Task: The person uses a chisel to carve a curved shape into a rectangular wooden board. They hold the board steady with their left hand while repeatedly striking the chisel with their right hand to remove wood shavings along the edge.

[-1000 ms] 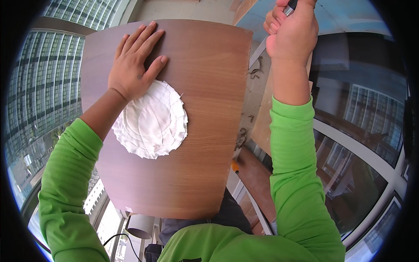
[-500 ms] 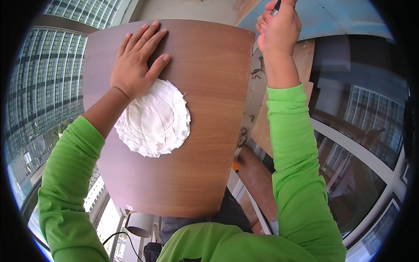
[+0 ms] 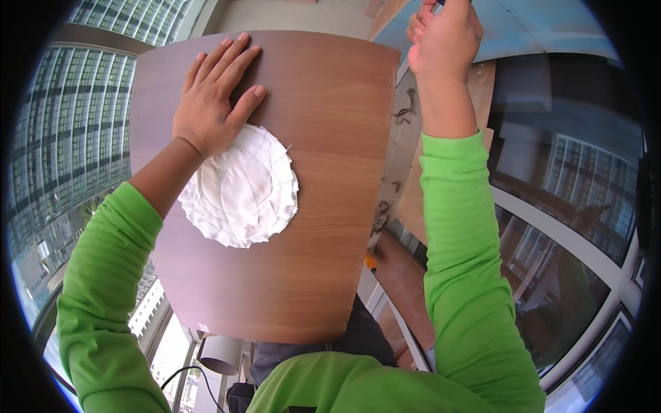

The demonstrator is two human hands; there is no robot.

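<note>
My left hand (image 3: 218,103) lies flat on the far left part of a brown wood-grain board (image 3: 330,165), fingers stretched and thumb out to the side. Just below its palm a round white cloth piece (image 3: 244,193) with a gathered, frilly edge rests on the board. Past the board's right edge, at the top of the view, my right hand (image 3: 447,41) is raised in a closed grip. A slim dark tool (image 3: 438,7) pokes out between its fingers; the upper frame edge cuts it off, so its kind is unclear.
Tall windows (image 3: 76,117) with a high building outside run along the left. Dark glass panels (image 3: 564,179) in pale frames stand on the right. A blue panel (image 3: 544,27) lies at the top right. Dark scraps (image 3: 382,217) lie beside the board, and a grey cylinder (image 3: 222,354) stands below it.
My right hand has shifted slightly up and to the right, and less of the dark tool shows. The left hand stays flat on the board; the white cloth has not moved on it.
</note>
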